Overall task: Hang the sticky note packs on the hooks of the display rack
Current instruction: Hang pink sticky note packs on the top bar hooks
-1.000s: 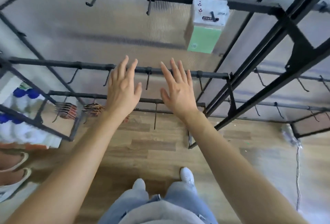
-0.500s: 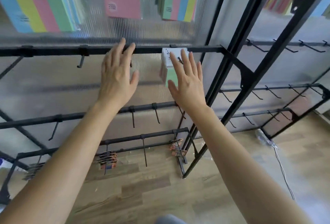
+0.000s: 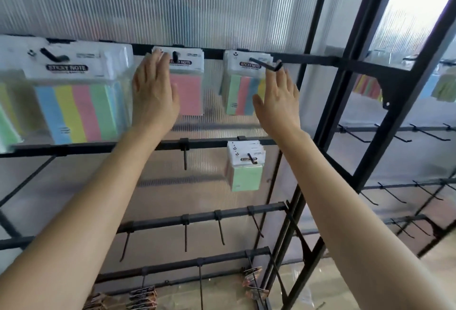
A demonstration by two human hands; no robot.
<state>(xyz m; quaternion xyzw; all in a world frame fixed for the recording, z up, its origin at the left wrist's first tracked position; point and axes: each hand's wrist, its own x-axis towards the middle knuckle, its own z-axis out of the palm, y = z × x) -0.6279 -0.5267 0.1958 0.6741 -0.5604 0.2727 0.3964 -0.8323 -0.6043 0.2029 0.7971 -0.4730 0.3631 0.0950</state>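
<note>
Both my hands are raised before the black display rack (image 3: 328, 59), fingers straight, holding nothing. My left hand (image 3: 153, 95) is in front of a pink sticky note pack (image 3: 188, 87) hanging on a top-row hook. My right hand (image 3: 277, 102) is just below the tip of the hook (image 3: 265, 64) that carries a multicolour striped pack (image 3: 243, 87). A large striped pack (image 3: 74, 102) hangs at the far left. One row lower, a stack of green packs (image 3: 246, 171) hangs on its own hook.
Bare hooks (image 3: 185, 159) stick out of the lower bars of the rack. Small orange-brown packs (image 3: 143, 297) hang near the wooden floor. A second rack section on the right has several bare hooks (image 3: 429, 134) and more coloured packs (image 3: 367, 87) behind the ribbed panel.
The view has tilted up from the floor to the top row. Both open hands rose with it, from the lower bars to the hanging packs.
</note>
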